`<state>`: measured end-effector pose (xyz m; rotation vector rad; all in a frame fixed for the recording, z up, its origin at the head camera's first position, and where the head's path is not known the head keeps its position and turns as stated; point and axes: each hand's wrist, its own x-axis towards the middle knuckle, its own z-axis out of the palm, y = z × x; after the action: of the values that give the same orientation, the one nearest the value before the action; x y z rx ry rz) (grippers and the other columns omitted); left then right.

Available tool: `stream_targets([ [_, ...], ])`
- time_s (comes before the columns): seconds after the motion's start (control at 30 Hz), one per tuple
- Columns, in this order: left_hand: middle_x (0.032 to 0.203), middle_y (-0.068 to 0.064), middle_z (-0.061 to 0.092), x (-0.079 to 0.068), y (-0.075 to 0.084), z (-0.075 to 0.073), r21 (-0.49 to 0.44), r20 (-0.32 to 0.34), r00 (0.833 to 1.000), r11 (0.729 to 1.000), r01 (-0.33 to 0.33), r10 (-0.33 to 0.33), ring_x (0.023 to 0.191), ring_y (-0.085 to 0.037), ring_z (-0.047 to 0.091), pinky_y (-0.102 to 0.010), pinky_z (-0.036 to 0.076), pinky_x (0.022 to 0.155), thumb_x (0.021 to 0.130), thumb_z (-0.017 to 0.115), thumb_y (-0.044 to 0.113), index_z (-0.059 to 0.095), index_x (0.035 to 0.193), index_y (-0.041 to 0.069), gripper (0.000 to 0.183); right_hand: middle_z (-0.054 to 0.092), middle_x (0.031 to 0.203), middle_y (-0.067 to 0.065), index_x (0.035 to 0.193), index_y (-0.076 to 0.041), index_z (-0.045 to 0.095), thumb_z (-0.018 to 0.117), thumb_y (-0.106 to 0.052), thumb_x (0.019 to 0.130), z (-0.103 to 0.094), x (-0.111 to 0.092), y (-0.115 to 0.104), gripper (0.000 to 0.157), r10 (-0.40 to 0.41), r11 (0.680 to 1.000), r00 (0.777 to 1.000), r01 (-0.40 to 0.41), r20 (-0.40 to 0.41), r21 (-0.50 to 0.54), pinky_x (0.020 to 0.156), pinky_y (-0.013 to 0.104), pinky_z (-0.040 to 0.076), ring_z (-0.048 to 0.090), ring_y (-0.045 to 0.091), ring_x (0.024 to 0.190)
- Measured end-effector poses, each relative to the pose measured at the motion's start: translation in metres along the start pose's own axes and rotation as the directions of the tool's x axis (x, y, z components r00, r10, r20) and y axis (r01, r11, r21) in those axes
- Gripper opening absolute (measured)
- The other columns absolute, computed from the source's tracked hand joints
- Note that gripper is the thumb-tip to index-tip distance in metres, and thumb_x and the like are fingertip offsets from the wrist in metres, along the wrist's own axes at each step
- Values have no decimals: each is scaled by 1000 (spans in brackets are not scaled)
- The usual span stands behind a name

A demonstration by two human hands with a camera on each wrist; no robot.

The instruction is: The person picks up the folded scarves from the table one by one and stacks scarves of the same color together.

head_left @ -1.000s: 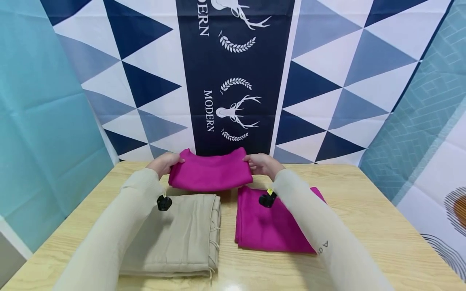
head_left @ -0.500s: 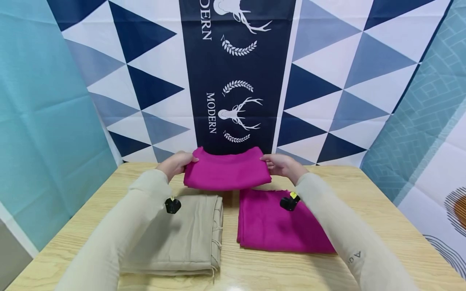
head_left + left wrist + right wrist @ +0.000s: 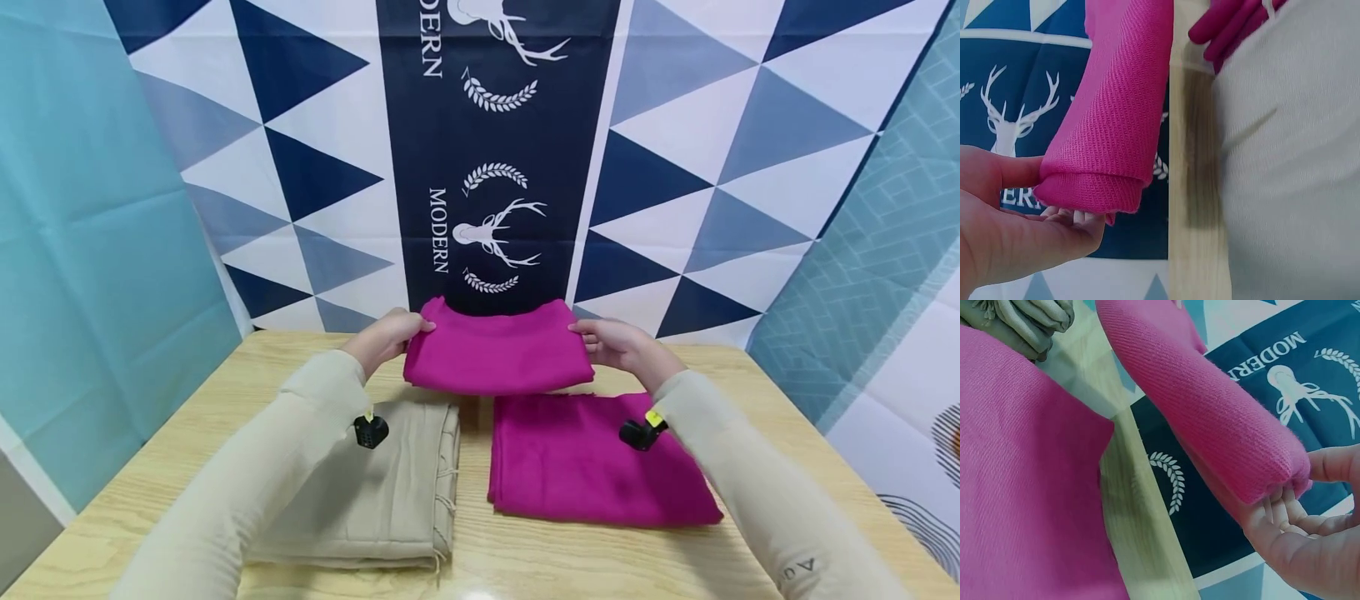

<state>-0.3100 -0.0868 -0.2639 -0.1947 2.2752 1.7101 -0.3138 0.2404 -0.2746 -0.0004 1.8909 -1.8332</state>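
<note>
A folded magenta cloth [image 3: 498,354] hangs above the back of the table, held at both ends. My left hand [image 3: 390,335] grips its left end, thumb on one side and fingers beneath, as the left wrist view shows on the hand [image 3: 1029,219]. At the opposite end my right hand [image 3: 618,346] pinches it; in the right wrist view the fingers [image 3: 1279,519] lie under the folded edge. Below and to the right, a second folded magenta cloth [image 3: 577,467] lies flat on the table. On the left lies a folded beige cloth [image 3: 397,483] with loose threads along its right edge.
The wooden table [image 3: 468,550] shows between the two lying cloths and around them. Behind it hangs a patterned curtain [image 3: 510,133], with teal fabric [image 3: 112,250] at the left side. Small black cameras [image 3: 371,432] hang at both wrists.
Both hands have moved to the right with the magenta cloth, which now hangs partly over the back of the lying magenta cloth. The lying cloths look unmoved.
</note>
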Motion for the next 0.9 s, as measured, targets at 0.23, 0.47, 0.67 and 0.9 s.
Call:
stream_targets([
  [0.23,71,2,44,-4,6,14,2,2,1000,1000,-21,21,61,-7,45,-16,38,56,95,52,5,50,85,7,10,63,86,-7,111,-10,44,42,-18,101,-13,-19,1,14,-21,999,1000,21,6,-27,76,18,55,64,3,78],
  [0.47,61,4,42,-7,7,24,-21,22,999,999,-37,38,55,-6,43,-17,35,54,95,52,5,52,87,5,8,65,85,-7,100,-14,53,43,-19,101,-22,-32,1,11,-35,999,999,36,17,-18,76,19,55,66,3,79],
  [0.67,52,6,39,-11,7,35,-53,30,998,997,-49,51,47,-5,39,-17,31,50,94,53,4,53,87,2,7,66,87,-7,94,-18,59,45,-20,101,-31,-42,5,16,-37,999,999,37,12,-25,77,19,56,67,3,80],
  [0.9,57,4,40,-21,6,46,-14,71,995,997,-70,70,51,-7,37,-19,31,54,95,53,5,54,78,5,17,67,88,-9,92,-20,62,44,-20,101,-40,-58,11,20,-49,997,999,49,10,-54,79,19,55,67,3,82],
])
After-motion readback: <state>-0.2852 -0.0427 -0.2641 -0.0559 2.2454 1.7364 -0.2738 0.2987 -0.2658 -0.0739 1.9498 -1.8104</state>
